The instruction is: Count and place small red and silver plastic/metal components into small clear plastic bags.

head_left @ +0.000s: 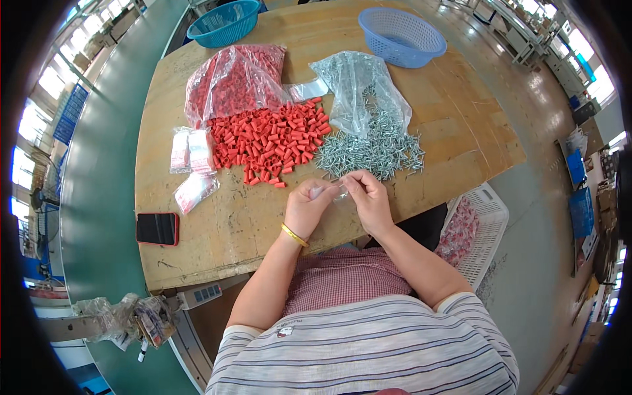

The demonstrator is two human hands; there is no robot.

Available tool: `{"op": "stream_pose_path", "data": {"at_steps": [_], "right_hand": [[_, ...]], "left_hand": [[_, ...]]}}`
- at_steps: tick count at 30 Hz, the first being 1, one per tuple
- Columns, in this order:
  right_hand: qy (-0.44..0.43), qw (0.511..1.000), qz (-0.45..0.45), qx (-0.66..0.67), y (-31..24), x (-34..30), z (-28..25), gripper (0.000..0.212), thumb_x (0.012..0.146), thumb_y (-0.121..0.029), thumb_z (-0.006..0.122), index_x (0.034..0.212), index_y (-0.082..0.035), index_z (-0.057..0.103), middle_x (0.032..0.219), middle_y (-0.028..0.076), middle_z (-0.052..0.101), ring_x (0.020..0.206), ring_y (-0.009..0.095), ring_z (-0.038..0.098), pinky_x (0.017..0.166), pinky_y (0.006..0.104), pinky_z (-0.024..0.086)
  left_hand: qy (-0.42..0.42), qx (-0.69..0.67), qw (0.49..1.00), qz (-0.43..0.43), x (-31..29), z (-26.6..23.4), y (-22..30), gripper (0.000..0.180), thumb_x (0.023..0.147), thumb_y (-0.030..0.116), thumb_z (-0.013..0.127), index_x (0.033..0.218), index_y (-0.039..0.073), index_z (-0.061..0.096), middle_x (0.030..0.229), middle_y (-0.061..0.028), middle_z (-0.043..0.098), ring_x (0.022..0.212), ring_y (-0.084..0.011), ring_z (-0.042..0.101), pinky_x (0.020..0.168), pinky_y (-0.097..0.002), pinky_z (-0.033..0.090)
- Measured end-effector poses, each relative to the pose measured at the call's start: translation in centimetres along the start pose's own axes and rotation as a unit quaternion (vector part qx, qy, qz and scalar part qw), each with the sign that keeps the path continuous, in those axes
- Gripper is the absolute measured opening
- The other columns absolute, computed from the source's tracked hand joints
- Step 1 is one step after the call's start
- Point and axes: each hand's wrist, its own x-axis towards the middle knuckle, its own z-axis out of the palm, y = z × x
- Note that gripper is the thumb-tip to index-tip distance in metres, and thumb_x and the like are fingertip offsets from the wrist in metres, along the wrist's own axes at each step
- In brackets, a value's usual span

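Near the table's front edge, my left hand [307,209] and my right hand [370,205] meet with their fingertips pinched on a small clear plastic bag [340,195]. Most of the bag is hidden by my fingers, and I cannot tell whether anything is inside. Just beyond my left hand spreads a heap of red plastic sleeves [270,141], spilling from a large clear bag [237,79]. Beyond my right hand lies a pile of silvery screws [372,155], partly under another clear bag [355,85].
Packs of small plastic bags [199,151] lie left of the red heap. A phone [157,228] rests at the table's left edge. Teal [224,26] and blue [401,39] baskets stand at the back. A white crate [490,224] of red-filled packets sits below, right.
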Motion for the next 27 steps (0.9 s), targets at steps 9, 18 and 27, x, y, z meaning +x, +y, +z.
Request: {"op": "stream_pose_path", "data": {"at_steps": [9,18,27], "right_hand": [[-0.045,0.996,0.04,0.072,0.5,0.3,-0.3,0.017,0.098,-0.017,0.054,0.104,-0.003,0.062,0.093,-0.001,0.061,0.081,0.005,0.054,0.073,0.0208,0.045],[-0.039,0.999,-0.001,0.013,0.4,0.2,-0.2,0.015,0.095,-0.011,0.056,0.105,-0.002,0.062,0.094,0.0,0.059,0.087,0.007,0.055,0.077,0.0221,0.045],[0.044,0.989,-0.126,-0.072,0.5,0.2,0.5,0.009,0.085,-0.008,0.067,0.089,-0.004,0.06,0.096,0.006,0.053,0.096,0.017,0.053,0.084,0.029,0.043]], "left_hand": [[0.008,0.034,0.998,0.048,-0.1,-0.5,-0.3,0.007,0.088,0.008,0.068,0.089,0.004,0.063,0.074,0.0081,0.052,0.063,-0.0006,0.04,0.057,-0.0174,0.034],[-0.073,-0.048,0.993,-0.085,0.0,-1.9,1.8,0.015,0.087,0.009,0.068,0.101,0.003,0.067,0.073,0.0069,0.052,0.061,-0.0004,0.039,0.052,-0.0183,0.03],[0.029,0.073,0.997,0.025,-0.6,-1.9,0.6,0.008,0.082,0.007,0.072,0.082,0.002,0.066,0.08,0.0041,0.057,0.072,-0.0046,0.049,0.067,-0.0209,0.042]]}}
